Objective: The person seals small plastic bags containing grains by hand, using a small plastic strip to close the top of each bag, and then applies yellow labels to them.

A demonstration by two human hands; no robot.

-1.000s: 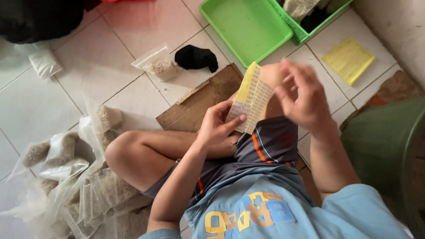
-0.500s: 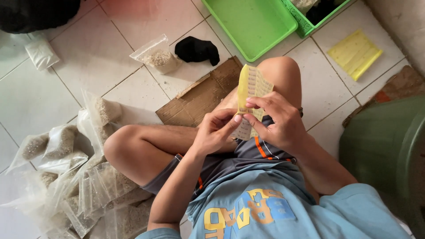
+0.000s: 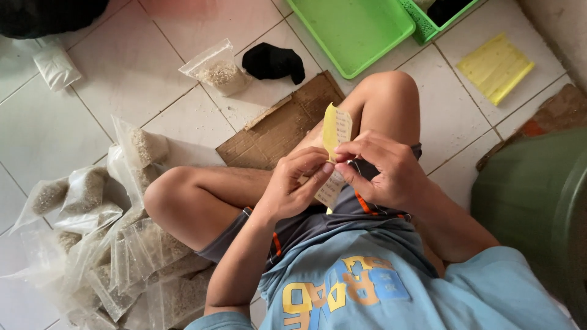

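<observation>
Yellow-backed label sheet [image 3: 335,143] is held upright over the lap, between both hands, just above the raised knee. Left hand [image 3: 298,182] is closed on the sheet's lower part, thumb and fingers pinching it from the left side. Right hand [image 3: 385,168] is closed in a pinch at the sheet's right edge, fingertips [image 3: 345,151] touching the paper near its middle. The two hands nearly touch each other across the sheet. The sheet's lower end is partly hidden behind the left hand.

Surroundings:
- Cardboard piece [image 3: 278,125] lies flat on the tile floor [image 3: 122,73], just beyond the knee.
- Small clear bag of grain [image 3: 219,70] stands on the floor beyond the cardboard, just beside a black cloth [image 3: 273,62].
- Green tray [image 3: 351,27] sits at the top, touching a green basket [image 3: 431,18].
- Yellow sheets [image 3: 495,67] lie on the floor at upper right, well apart from the hands.
- Pile of filled clear bags [image 3: 104,232] lies beside the left leg.
- Dark green bin [image 3: 538,208] stands at the right edge.
</observation>
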